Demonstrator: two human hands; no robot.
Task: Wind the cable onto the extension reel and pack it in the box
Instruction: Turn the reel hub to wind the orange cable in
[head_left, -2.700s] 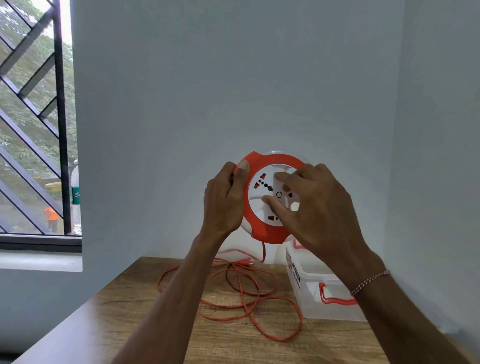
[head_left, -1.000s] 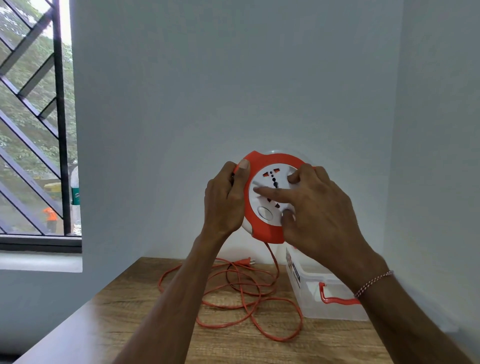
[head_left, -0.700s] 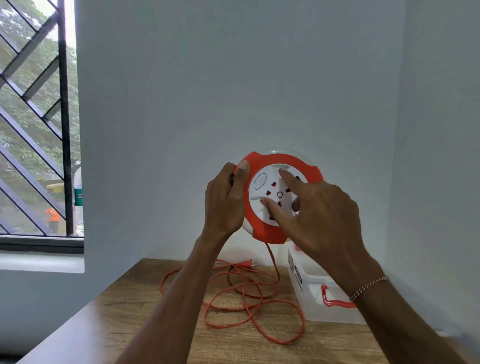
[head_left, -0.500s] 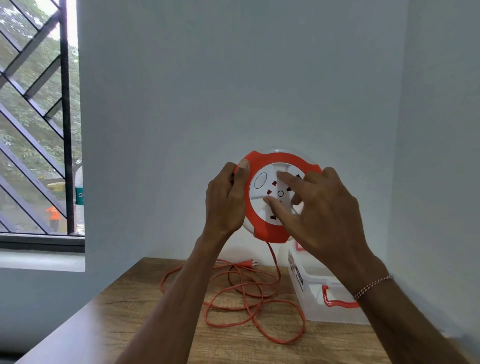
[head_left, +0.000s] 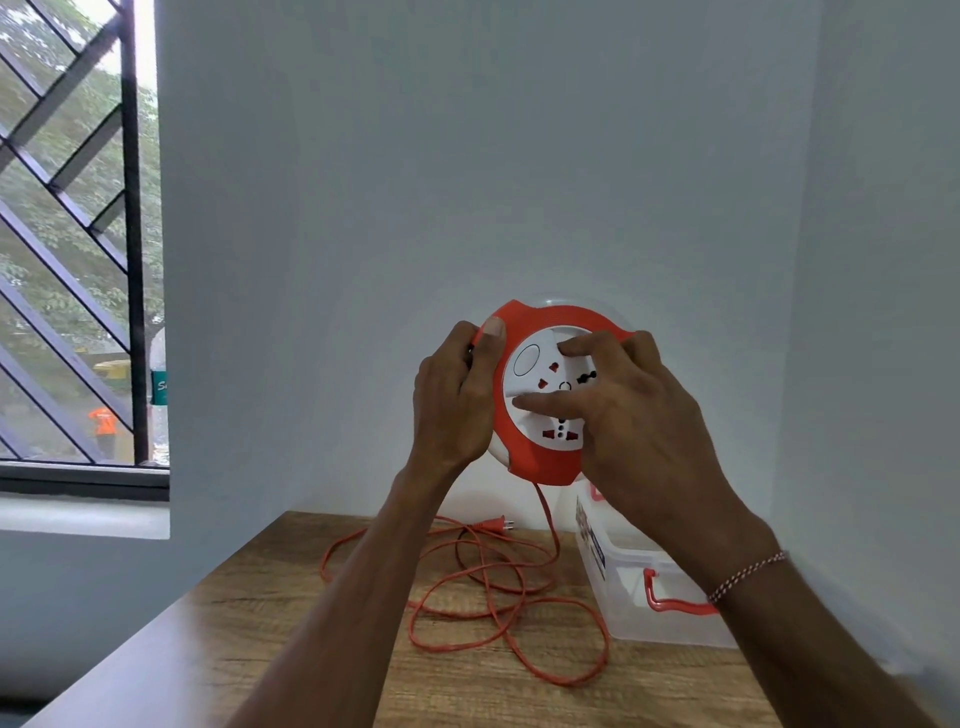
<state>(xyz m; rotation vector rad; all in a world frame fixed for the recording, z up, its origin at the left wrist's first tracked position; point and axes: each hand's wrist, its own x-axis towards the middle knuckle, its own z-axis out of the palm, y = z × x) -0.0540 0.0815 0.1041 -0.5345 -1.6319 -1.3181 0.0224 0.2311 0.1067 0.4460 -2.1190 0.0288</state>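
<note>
Head cam has us holding the extension reel (head_left: 540, 441) up in the middle of the frame, face toward us, orange rim round a white socket disc. Our left hand (head_left: 452, 402) grips the reel's left edge, thumb laid over the orange rim and fingers wrapped behind. Our right hand (head_left: 628, 415) sits on the white disc with fingers (head_left: 545, 402) pressed on it, thumb up near the top of the face; it's touching the disc, not clutching anything.

From the reel's bottom edge the orange cable (head_left: 498, 608) drops straight down and sprawls in loose, overlapping loops on the wooden table (head_left: 249, 634) in the lower middle of the frame. The plug (head_left: 493, 524) lies at the far side of the pile, near the wall.

Just right of the cable, lower right of the frame, sits the clear plastic box (head_left: 623, 597) with red latch handles, partly hidden behind our right forearm. Thin braided bracelet (head_left: 748, 574) on the right wrist. Barred window (head_left: 78, 234) takes up the upper left.
</note>
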